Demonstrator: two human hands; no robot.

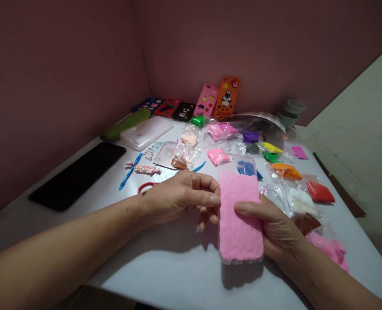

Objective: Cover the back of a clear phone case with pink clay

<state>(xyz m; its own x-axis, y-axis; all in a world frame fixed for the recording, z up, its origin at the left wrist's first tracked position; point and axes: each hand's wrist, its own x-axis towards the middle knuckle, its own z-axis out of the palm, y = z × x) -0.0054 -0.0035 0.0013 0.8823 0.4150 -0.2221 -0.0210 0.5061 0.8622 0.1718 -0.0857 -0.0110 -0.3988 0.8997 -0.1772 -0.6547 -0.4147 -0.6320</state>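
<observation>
A clear phone case [223, 162] covered over most of its face with pink clay [241, 237] is held upright above the table. My right hand [275, 224] grips it from the right, thumb on the clay and fingers behind. My left hand [186, 196] is at the case's left edge, its thumb and forefinger pinching the edge of the case and clay; its other fingers curl below. The top strip of the case is bare and see-through, with a blue clay packet [246, 168] showing behind it.
Bags of coloured clay, such as orange [286, 171] and red [320, 192], lie on the right of the white table [165, 267]. A black phone [79, 174], a blue tool [130, 171] and red-handled scissors [146, 186] lie left. Decorated cases [228, 97] lean on the back wall.
</observation>
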